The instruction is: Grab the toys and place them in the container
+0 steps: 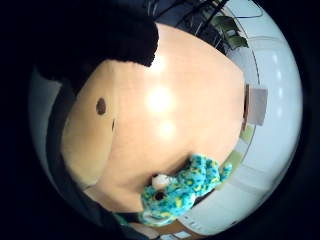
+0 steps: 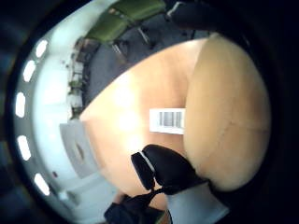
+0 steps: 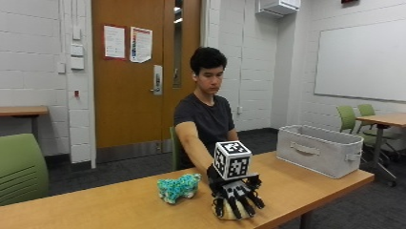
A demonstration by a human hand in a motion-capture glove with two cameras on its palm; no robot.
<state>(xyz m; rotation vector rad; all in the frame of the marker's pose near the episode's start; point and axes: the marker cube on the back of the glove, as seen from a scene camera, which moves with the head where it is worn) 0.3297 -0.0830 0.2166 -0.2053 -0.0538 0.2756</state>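
A tan plush toy (image 3: 226, 214) lies near the front edge of the wooden table (image 3: 107, 207). My gloved right hand (image 3: 236, 195) sits on top of it, fingers spread and curled down round its sides. Up close the tan toy (image 1: 87, 135) shows a dark eye spot, and it (image 2: 229, 121) fills much of the thumb side view beside my thumb (image 2: 163, 168). A teal spotted plush toy (image 3: 179, 187) stands on the table just beside my hand; it (image 1: 182, 190) also shows in the little finger side view. The grey fabric container (image 3: 320, 150) stands at the table's far right end.
A white barcode label (image 2: 167, 120) is stuck on the tabletop next to the tan toy. A green chair (image 3: 19, 167) stands at the left, and another table with green chairs (image 3: 355, 117) at the right. The person sits behind the table.
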